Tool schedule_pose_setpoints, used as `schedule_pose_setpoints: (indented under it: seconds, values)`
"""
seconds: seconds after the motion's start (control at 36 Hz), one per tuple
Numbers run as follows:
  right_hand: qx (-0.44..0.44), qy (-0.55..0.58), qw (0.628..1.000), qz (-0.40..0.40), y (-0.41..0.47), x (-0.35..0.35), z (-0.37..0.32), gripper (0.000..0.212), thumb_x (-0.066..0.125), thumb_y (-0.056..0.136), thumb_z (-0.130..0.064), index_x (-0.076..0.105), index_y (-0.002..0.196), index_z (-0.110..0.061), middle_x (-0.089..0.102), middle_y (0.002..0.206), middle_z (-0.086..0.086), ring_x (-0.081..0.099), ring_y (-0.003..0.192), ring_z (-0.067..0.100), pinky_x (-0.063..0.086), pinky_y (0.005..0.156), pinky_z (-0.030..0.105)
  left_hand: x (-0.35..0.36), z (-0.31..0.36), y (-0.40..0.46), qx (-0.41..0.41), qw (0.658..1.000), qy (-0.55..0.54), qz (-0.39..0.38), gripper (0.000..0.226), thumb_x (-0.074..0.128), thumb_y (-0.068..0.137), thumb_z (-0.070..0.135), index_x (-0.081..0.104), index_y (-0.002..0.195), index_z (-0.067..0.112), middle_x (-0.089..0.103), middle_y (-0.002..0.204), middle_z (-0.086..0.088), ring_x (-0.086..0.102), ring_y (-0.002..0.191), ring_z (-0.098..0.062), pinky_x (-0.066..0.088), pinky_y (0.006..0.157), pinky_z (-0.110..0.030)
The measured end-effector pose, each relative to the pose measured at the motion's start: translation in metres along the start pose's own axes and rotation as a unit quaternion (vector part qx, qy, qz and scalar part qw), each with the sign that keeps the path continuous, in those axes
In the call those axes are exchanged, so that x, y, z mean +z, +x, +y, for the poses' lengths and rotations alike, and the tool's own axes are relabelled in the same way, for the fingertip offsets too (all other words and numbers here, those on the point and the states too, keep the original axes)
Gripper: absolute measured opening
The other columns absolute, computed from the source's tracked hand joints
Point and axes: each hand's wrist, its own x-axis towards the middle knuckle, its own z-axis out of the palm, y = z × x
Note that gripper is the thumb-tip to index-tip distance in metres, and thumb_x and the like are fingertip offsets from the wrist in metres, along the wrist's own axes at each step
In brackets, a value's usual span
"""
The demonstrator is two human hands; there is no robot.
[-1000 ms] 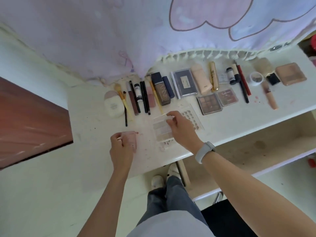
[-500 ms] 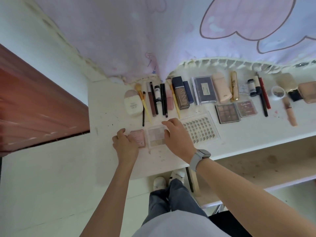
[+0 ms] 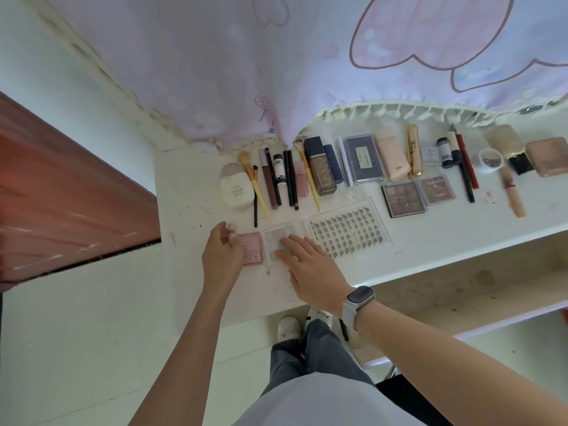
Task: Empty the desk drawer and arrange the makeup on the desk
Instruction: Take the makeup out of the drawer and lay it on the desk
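A person's right hand [image 3: 310, 265] lies flat, fingers straight, on a pale palette [image 3: 278, 241] at the front of the desk [image 3: 190, 192], pressing it into place. The left hand [image 3: 222, 253] hovers just left of it, fingers loosely curled, its edge beside a pink compact [image 3: 251, 249]; whether it touches the compact cannot be told, and it grips nothing. The step looks like squaring these 2 pieces into a front row. Done well, that likely means sliding the palette with a flat palm, keeping its edge parallel to the lash tray [image 3: 347, 233] just right of the right hand, and leaving even gaps. Beyond both hands runs 1 long row of makeup: a white bottle [image 3: 235, 189], brushes, pencils, a foundation bottle [image 3: 321, 167], cases and tubes. To the right and below the right wrist, the drawer [image 3: 461, 287] stands open and appears empty. The desk is white and stained, a printed curtain [image 3: 307, 56] hangs behind it, and a reddish panel [image 3: 61, 195] sits left of the left hand.
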Motion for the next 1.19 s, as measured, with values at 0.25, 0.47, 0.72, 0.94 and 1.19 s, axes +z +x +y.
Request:
schedule_pose_setpoints:
  seconds: [0.25, 0.47, 0.72, 0.94, 1.19]
  values:
    - [0.061, 0.114, 0.984, 0.120, -0.026, -0.012, -0.003, 0.040, 0.045, 0.091, -0.002, 0.051, 0.130, -0.007, 0.044, 0.143, 0.010, 0.032, 0.137, 0.026, 0.027, 0.113, 0.040, 0.012, 0.008, -0.036, 0.139, 0.982, 0.130, 0.016, 0.037, 0.045, 0.094, 0.011, 0.048, 0.132, 0.010, 0.045, 0.140, -0.008, 0.036, 0.132, -0.022, 0.029, 0.111, -0.039]
    - [0.307, 0.141, 0.912, 0.233, -0.118, 0.004, 0.040, 0.033, 0.054, 0.085, 0.002, 0.061, 0.116, -0.004, 0.057, 0.123, 0.013, 0.052, 0.116, 0.030, 0.042, 0.098, 0.041, 0.083, 0.016, -0.112, 0.345, 0.911, 0.187, -0.128, 0.032, 0.058, 0.086, 0.003, 0.061, 0.117, 0.009, 0.058, 0.121, -0.008, 0.051, 0.116, -0.025, 0.041, 0.095, -0.038]
    - [0.562, 0.162, 0.779, 0.227, -0.214, 0.030, 0.086, 0.044, 0.048, 0.092, -0.008, 0.040, 0.134, -0.003, 0.031, 0.143, 0.015, 0.033, 0.129, 0.031, 0.033, 0.098, 0.030, 0.183, -0.006, -0.167, 0.433, 0.758, 0.323, -0.364, 0.040, 0.046, 0.095, 0.031, 0.046, 0.131, 0.013, 0.048, 0.130, -0.004, 0.048, 0.115, -0.022, 0.041, 0.089, -0.033]
    - [0.645, 0.469, 0.535, 0.281, -0.227, 0.036, 0.142, 0.040, 0.042, 0.094, -0.017, 0.032, 0.132, -0.010, 0.057, 0.085, 0.009, 0.055, 0.069, 0.020, 0.052, 0.065, 0.035, 0.237, -0.025, -0.183, 0.455, 0.711, 0.378, -0.380, 0.043, 0.051, 0.092, 0.026, 0.040, 0.134, 0.020, 0.053, 0.116, 0.000, 0.054, 0.095, -0.018, 0.035, 0.062, -0.025]
    - [0.614, 0.543, 0.475, 0.320, -0.232, 0.038, 0.159, 0.033, 0.044, 0.088, -0.004, 0.034, 0.115, -0.021, 0.041, 0.066, 0.007, 0.047, 0.069, 0.025, 0.048, 0.083, 0.062, 0.233, -0.009, -0.177, 0.466, 0.690, 0.398, -0.385, 0.042, 0.044, 0.089, 0.019, 0.047, 0.131, 0.021, 0.058, 0.102, 0.000, 0.056, 0.086, -0.019, 0.036, 0.057, -0.026]
